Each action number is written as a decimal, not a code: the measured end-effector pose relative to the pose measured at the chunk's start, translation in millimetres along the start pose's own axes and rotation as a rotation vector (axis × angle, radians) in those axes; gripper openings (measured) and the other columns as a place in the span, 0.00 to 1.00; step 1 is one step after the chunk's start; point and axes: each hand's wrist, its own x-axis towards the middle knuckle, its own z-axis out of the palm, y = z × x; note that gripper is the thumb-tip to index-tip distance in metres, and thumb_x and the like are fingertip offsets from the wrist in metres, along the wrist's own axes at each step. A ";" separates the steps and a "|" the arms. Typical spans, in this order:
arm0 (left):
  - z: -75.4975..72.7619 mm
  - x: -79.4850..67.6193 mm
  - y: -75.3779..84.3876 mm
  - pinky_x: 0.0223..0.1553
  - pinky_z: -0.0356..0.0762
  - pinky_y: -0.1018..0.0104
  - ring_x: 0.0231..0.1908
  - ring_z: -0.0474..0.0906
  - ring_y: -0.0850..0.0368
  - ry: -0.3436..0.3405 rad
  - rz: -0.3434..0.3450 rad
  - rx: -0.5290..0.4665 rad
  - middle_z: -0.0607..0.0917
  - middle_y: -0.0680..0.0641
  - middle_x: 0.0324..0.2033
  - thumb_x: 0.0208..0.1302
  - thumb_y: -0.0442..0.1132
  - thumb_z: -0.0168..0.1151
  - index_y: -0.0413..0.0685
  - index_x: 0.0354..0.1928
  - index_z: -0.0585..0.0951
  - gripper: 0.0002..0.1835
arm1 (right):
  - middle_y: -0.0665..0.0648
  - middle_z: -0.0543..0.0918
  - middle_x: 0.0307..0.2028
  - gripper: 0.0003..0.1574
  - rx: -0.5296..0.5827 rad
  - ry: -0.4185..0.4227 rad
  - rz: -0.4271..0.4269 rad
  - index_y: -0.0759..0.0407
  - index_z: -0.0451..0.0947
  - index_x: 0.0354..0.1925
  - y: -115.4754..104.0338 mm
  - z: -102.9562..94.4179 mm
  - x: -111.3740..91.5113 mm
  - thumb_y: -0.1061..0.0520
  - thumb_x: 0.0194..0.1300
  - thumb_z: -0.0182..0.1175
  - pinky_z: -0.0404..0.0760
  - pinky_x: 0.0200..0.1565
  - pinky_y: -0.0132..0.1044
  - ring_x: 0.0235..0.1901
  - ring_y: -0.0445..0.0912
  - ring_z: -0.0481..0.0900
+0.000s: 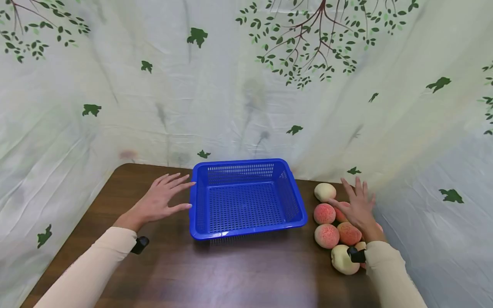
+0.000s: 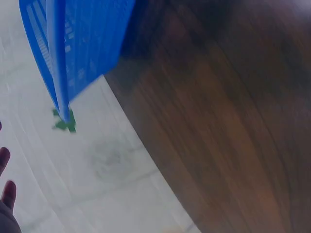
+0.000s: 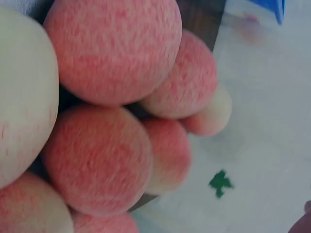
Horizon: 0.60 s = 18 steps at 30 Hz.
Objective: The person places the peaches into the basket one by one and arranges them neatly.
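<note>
A blue perforated plastic basket (image 1: 246, 232) stands in the middle of the brown table, with nothing inside it. Beside its left rim is my left hand (image 1: 163, 196), fingers spread and straight; whether the fingertips touch the rim I cannot tell. To the right of the basket lies a group of peaches (image 1: 327, 236), some pink-red, others pale cream. Over the far right of that group hovers my right hand (image 1: 358, 209), its fingers spread and holding nothing. The right wrist view shows the peaches (image 3: 99, 160) close up, some hidden behind others.
The brown table (image 1: 246, 273) ends at a pale cloth backdrop (image 1: 231, 107) printed with leaves and branches, which hangs behind and at both sides. Each wrist carries a small black camera, as on the left wrist camera (image 1: 140, 245).
</note>
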 end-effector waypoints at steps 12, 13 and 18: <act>24.0 14.1 30.8 0.59 0.62 0.39 0.62 0.67 0.39 -0.099 0.165 -0.104 0.75 0.43 0.62 0.61 0.59 0.61 0.52 0.60 0.79 0.29 | 0.72 0.36 0.73 0.55 0.150 0.027 0.101 0.53 0.41 0.76 45.1 -5.7 -12.8 0.37 0.65 0.57 0.32 0.57 0.77 0.70 0.71 0.31; 25.4 14.5 32.9 0.59 0.62 0.39 0.63 0.67 0.40 -0.113 0.164 -0.113 0.75 0.44 0.62 0.61 0.58 0.61 0.53 0.60 0.79 0.28 | 0.72 0.37 0.73 0.55 0.157 0.028 0.120 0.53 0.41 0.76 49.5 -5.2 -14.7 0.37 0.65 0.57 0.33 0.56 0.77 0.70 0.71 0.32; 30.0 13.4 38.6 0.59 0.63 0.40 0.62 0.68 0.42 -0.141 0.169 -0.139 0.76 0.45 0.61 0.59 0.56 0.64 0.55 0.59 0.79 0.27 | 0.74 0.40 0.72 0.55 0.193 0.021 0.214 0.59 0.43 0.76 70.6 -2.1 -26.6 0.36 0.65 0.56 0.36 0.58 0.76 0.70 0.72 0.36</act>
